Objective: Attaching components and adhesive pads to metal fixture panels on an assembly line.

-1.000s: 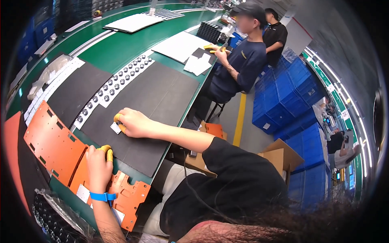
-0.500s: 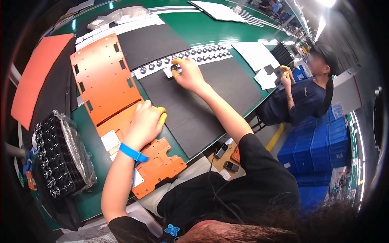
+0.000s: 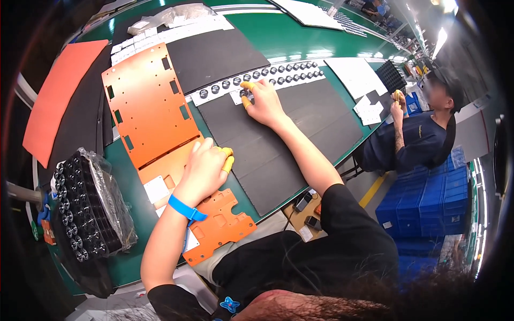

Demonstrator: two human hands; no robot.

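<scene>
Left hand: the left hand [image 3: 206,165], wearing a blue wristband [image 3: 186,208], is hovering or resting over the lower orange board [image 3: 217,227]; its fingers are curling narrowly, perhaps steadying the board, but I cannot tell whether they are holding or touching anything.
Lower board: it is lying beneath the left forearm, its recesses seemingly shaped for seating plates; a white square plate [image 3: 156,189] is sitting on its left side.
Tray stack: black trays of round parts [image 3: 80,206] are standing at the left, partly wrapped in clear plastic [image 3: 115,203], probably for keeping the parts separated.
Right hand: the right hand [image 3: 265,107] is pinching narrowly, thumb and finger in yellow finger covers closing around a small white plate [image 3: 236,98] with a black round part on it; gripping by the raised part is likely leaving the plate flat.
Small plate's place: it is lying or hovering at the dark mat's [image 3: 289,142] far edge, beside the row end.
Upper board: the upper orange board [image 3: 152,107] is lying past a dark seam, its slots exposing green table.
Rows: matching black parts [image 3: 265,73] are standing in two lines, apparently spaced for easy picking.
Co-worker: a person in a dark shirt [image 3: 415,136] is handling something too small to identify.
Hidden: the left palm is facing away, the right hand is covering part of the nearer row, and whether the pinched plate is touching the mat is staying unclear.
</scene>
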